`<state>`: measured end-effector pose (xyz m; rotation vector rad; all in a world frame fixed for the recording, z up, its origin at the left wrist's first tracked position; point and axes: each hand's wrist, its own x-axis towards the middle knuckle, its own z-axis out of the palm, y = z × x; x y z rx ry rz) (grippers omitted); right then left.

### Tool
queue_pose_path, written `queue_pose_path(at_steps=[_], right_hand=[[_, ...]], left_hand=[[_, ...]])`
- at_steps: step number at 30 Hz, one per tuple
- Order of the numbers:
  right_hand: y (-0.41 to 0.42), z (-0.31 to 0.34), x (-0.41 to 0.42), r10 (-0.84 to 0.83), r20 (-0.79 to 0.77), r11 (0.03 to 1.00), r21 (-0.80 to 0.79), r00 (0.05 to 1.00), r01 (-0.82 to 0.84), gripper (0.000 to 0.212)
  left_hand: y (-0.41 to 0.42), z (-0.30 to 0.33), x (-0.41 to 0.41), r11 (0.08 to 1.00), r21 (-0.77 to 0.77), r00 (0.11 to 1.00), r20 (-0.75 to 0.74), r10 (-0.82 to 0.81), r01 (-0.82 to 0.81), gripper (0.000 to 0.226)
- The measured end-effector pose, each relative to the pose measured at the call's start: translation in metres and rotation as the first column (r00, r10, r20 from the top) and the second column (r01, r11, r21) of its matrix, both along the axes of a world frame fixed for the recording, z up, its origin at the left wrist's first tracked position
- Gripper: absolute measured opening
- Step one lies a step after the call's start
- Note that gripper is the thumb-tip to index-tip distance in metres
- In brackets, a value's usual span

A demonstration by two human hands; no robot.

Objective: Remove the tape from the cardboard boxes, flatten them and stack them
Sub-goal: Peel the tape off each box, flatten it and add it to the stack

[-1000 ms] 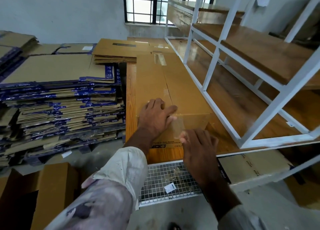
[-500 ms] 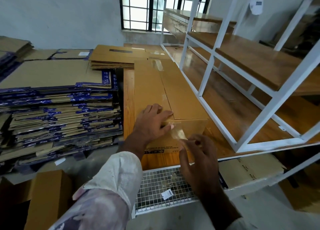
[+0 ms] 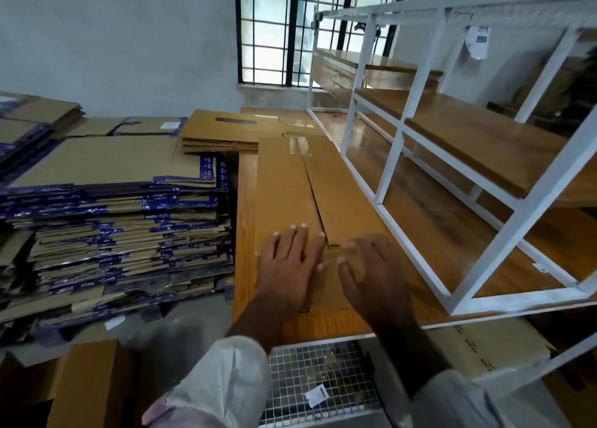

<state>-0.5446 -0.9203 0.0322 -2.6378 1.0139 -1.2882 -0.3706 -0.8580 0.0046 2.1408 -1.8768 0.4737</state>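
Observation:
A long brown cardboard box [image 3: 284, 185] lies on the wooden table [image 3: 245, 201], its top seam running away from me. My left hand [image 3: 290, 266] presses flat on the near left flap. My right hand [image 3: 374, 282] is at the near end of the seam, its bent fingers on a strip of clear tape [image 3: 336, 251] there. The seam looks split open along most of its length. A shiny patch of tape [image 3: 294, 146] remains at the far end.
A tall pile of flattened boxes with blue print [image 3: 106, 221] stands left of the table. A smaller flat stack [image 3: 226, 130] lies behind the box. A white metal shelf frame [image 3: 387, 175] is close on the right. A wire mesh basket [image 3: 323, 372] sits below, with an upright box [image 3: 87, 382] at lower left.
My right hand has risen from the box's front face to the near end of the top seam. The left hand stays pressed on the left flap. The camera has tilted up.

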Motion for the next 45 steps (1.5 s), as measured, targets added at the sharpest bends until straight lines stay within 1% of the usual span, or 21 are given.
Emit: queue_pose_path(at_steps=[3, 6, 9, 11, 13, 16, 19, 23, 25, 27, 29, 31, 32, 34, 35, 36, 37, 39, 41, 43, 45], right_hand=[[-0.041, -0.007, 0.009, -0.025, -0.098, 0.987, 0.157, 0.995, 0.040, 0.036], [-0.066, -0.008, 0.015, -0.021, -0.116, 0.978, 0.205, 0.993, 0.045, 0.041], [-0.079, -0.007, 0.014, 0.010, -0.112, 0.972, 0.235, 0.994, 0.016, 0.050], [-0.085, -0.005, 0.011, 0.039, -0.144, 0.963, 0.268, 0.989, 0.001, 0.064], [-0.089, -0.003, 0.009, 0.028, -0.204, 0.968, 0.248, 0.979, 0.025, 0.079], [-0.091, -0.001, 0.007, 0.014, -0.267, 0.981, 0.192, 0.964, 0.039, 0.090], [-0.097, -0.005, 0.003, 0.028, -0.271, 0.984, 0.177, 0.962, 0.021, 0.091], [-0.100, -0.008, 0.004, 0.026, -0.305, 0.992, 0.122, 0.952, 0.012, 0.088], [-0.103, -0.007, 0.004, 0.021, -0.248, 0.993, 0.118, 0.969, 0.009, 0.085], [-0.106, -0.002, -0.001, 0.054, -0.051, 0.985, 0.164, 0.997, -0.045, 0.076], [-0.115, 0.004, -0.010, 0.027, 0.237, 0.967, 0.240, 0.971, -0.086, 0.059], [-0.122, 0.008, -0.025, -0.132, 0.386, 0.888, 0.455, 0.913, -0.064, 0.053], [-0.126, 0.009, -0.032, -0.210, 0.418, 0.801, 0.591, 0.884, -0.089, 0.048], [-0.132, 0.003, -0.047, -0.342, 0.520, 0.522, 0.798, 0.783, -0.302, 0.027], [-0.133, 0.000, -0.051, -0.407, 0.568, 0.363, 0.819, 0.715, -0.444, 0.022], [-0.132, -0.003, -0.054, -0.464, 0.602, 0.257, 0.794, 0.650, -0.551, 0.032], [-0.129, -0.005, -0.056, -0.507, 0.614, 0.195, 0.765, 0.604, -0.614, 0.051], [-0.128, -0.011, -0.054, -0.561, 0.608, 0.144, 0.740, 0.562, -0.657, 0.067], [-0.129, -0.014, -0.050, -0.575, 0.607, 0.148, 0.737, 0.549, -0.660, 0.069], [-0.129, -0.013, -0.048, -0.528, 0.629, 0.210, 0.747, 0.570, -0.630, 0.063], [-0.126, -0.011, -0.045, -0.387, 0.620, 0.328, 0.785, 0.683, -0.526, 0.046]], left_hand=[[0.009, -0.014, -0.011, 1.000, 0.023, 1.000, -0.025, -0.010, 0.010, 0.080], [0.012, -0.013, -0.012, 0.997, -0.071, 0.995, -0.096, -0.041, 0.035, 0.081], [0.005, 0.003, -0.002, 0.977, -0.204, 0.967, -0.228, -0.116, 0.069, 0.063], [-0.007, 0.021, 0.007, 0.971, -0.233, 0.929, -0.348, -0.128, 0.047, 0.048], [-0.027, 0.039, 0.017, 0.983, -0.184, 0.898, -0.430, -0.088, 0.008, 0.050], [-0.055, 0.049, 0.019, 0.992, -0.121, 0.888, -0.452, -0.085, 0.033, 0.051], [-0.065, 0.040, 0.014, 0.976, -0.142, 0.827, -0.520, -0.215, 0.165, 0.054], [-0.065, 0.034, 0.014, 0.987, -0.116, 0.801, -0.578, -0.158, 0.111, 0.066], [-0.064, 0.038, 0.012, 0.988, -0.149, 0.728, -0.673, -0.130, 0.040, 0.068], [-0.064, 0.043, 0.011, 0.990, -0.140, 0.681, -0.726, -0.098, -0.008, 0.067], [-0.066, 0.043, 0.012, 0.998, -0.061, 0.758, -0.651, -0.045, 0.006, 0.072], [-0.069, 0.040, 0.015, 0.999, 0.019, 0.844, -0.536, -0.014, 0.029, 0.086], [-0.071, 0.037, 0.017, 0.999, 0.040, 0.867, -0.499, -0.006, 0.030, 0.091], [-0.074, 0.033, 0.020, 0.998, 0.064, 0.892, -0.451, 0.009, 0.022, 0.090], [-0.075, 0.032, 0.020, 0.997, 0.070, 0.903, -0.428, 0.016, 0.015, 0.087], [-0.076, 0.032, 0.019, 0.997, 0.076, 0.911, -0.412, 0.024, 0.008, 0.084], [-0.075, 0.032, 0.019, 0.997, 0.083, 0.914, -0.405, 0.032, 0.002, 0.083], [-0.075, 0.036, 0.017, 0.994, 0.105, 0.909, -0.413, 0.050, -0.007, 0.084], [-0.073, 0.039, 0.015, 0.992, 0.127, 0.902, -0.427, 0.066, -0.013, 0.083], [-0.072, 0.041, 0.013, 0.990, 0.142, 0.902, -0.426, 0.077, -0.017, 0.081], [-0.073, 0.042, 0.013, 0.990, 0.142, 0.902, -0.424, 0.079, -0.020, 0.075]])
